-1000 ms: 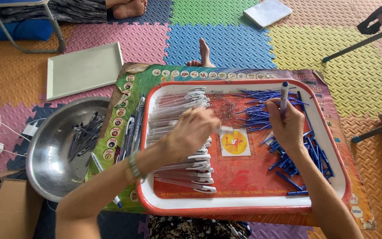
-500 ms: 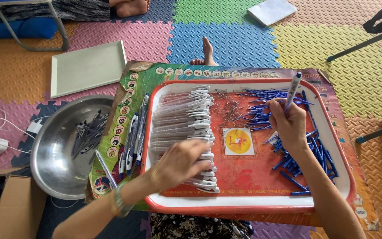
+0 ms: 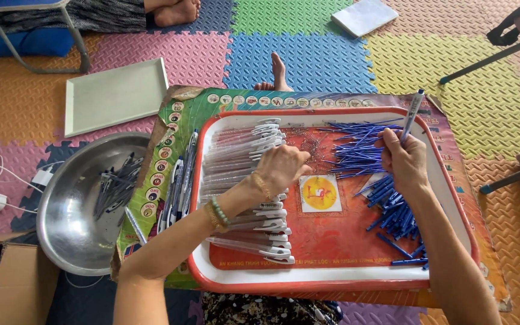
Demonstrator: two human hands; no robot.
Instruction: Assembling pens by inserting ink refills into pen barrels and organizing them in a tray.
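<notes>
A red-and-white tray (image 3: 452, 204) with a square yellow label (image 3: 322, 193) at its centre sits on a green printed sheet (image 3: 170, 129), a white rectangular lid (image 3: 115, 96) and a steel bowl (image 3: 61, 210) lying to its left. The right hand (image 3: 405, 161), its grip closed on an upright pen (image 3: 411, 114), rests over the blue refills (image 3: 392, 204). The left hand (image 3: 281, 170), half a second ago low on the clear pen barrels (image 3: 242, 180), has moved up toward the label; its grip cannot be told.

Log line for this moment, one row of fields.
left hand: on clear pen barrels | right hand: holding pen upright | blue refills: loose in red tray
</notes>
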